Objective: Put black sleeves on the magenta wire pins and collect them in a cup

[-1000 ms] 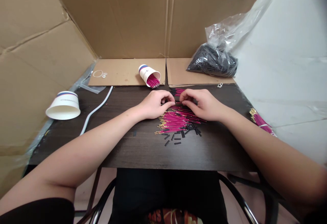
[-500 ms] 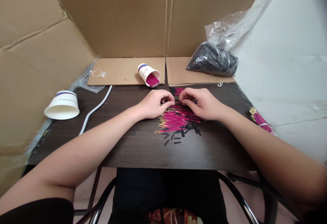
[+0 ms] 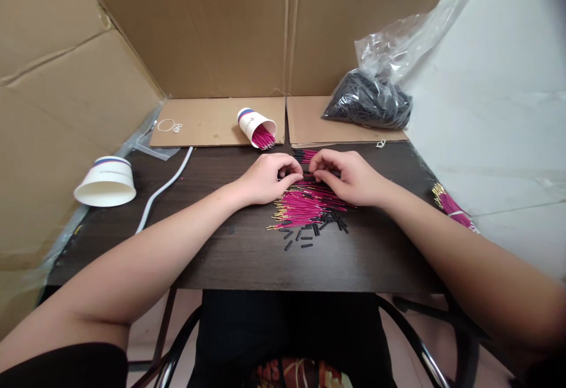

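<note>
My left hand (image 3: 269,178) is pinched closed above the left side of a pile of magenta wires (image 3: 300,206) with gold-coloured ends. Facing it, my right hand (image 3: 345,177) is also closed in a pinch, its fingertips close to the left ones. What the fingertips hold is too small to make out. Short black sleeves (image 3: 306,238) lie loose in front of the pile and partly against it. Just behind the hands rests a group of magenta wires with black ends (image 3: 304,156).
A paper cup (image 3: 254,124) full of magenta wires lies tipped on cardboard. Another paper cup (image 3: 106,183) and a white tube (image 3: 161,190) are at left. At right are a bag of black pieces (image 3: 369,102) and a tied wire bundle (image 3: 451,206).
Both hands keep nearly the same place and pinched pose. The whole view has shifted very slightly.
</note>
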{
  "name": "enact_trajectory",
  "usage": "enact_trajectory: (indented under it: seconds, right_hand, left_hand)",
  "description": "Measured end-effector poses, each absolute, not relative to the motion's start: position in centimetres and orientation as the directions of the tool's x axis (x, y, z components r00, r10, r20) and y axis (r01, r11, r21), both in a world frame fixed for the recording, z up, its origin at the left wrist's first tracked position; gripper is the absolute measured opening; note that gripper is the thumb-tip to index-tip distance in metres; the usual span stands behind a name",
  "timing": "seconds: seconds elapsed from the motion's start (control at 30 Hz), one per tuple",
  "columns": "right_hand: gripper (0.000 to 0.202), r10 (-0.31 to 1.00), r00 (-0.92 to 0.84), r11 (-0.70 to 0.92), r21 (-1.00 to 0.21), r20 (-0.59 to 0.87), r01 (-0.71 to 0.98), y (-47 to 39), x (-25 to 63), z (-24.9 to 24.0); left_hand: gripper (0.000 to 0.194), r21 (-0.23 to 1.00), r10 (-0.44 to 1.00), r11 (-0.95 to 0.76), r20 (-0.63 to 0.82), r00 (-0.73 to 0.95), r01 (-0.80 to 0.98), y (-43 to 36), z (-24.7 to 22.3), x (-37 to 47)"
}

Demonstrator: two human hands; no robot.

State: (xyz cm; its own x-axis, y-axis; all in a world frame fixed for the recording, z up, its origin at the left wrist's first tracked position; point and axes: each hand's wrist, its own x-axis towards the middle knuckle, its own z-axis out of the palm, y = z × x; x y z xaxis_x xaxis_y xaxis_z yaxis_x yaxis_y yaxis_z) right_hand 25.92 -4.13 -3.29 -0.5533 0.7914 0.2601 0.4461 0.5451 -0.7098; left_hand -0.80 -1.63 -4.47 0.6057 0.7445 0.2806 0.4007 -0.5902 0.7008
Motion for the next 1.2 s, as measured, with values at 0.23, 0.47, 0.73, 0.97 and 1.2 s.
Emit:
enact_trajectory:
  seconds: [0.23, 0.47, 0.73, 0.97, 1.2]
  right_hand:
    - [0.007, 0.774, -0.561, 0.581, -0.684, 0.294, 0.442, -4.1, 25.8, -3.2]
    - [0.008, 0.782, -0.529, 0.589, -0.666, 0.328, 0.457, -3.8, 26.2, -3.2]
    - [0.009, 0.805, -0.422, 0.591, -0.62, 0.416, 0.516, -2.4, 26.7, -4.2]
    - [0.021, 0.805, -0.277, 0.567, -0.543, 0.525, 0.619, -0.7, 27.1, -5.4]
    - [0.008, 0.75, -0.432, 0.647, -0.421, 0.501, 0.635, -1.6, 28.1, -3.7]
  left_hand:
    - [0.012, 0.705, 0.746, -0.585, 0.273, 0.607, 0.401, -1.6, -4.5, -0.8]
    - [0.021, 0.727, 0.772, -0.554, 0.266, 0.578, 0.405, -1.6, -4.6, -0.8]
    - [0.034, 0.734, 0.818, -0.514, 0.263, 0.512, 0.443, -1.7, -4.7, -0.8]
    - [0.03, 0.721, 0.818, -0.517, 0.258, 0.513, 0.461, -1.6, -4.6, -0.8]
    - [0.012, 0.658, 0.757, -0.606, 0.304, 0.579, 0.447, -1.6, -4.5, -1.0]
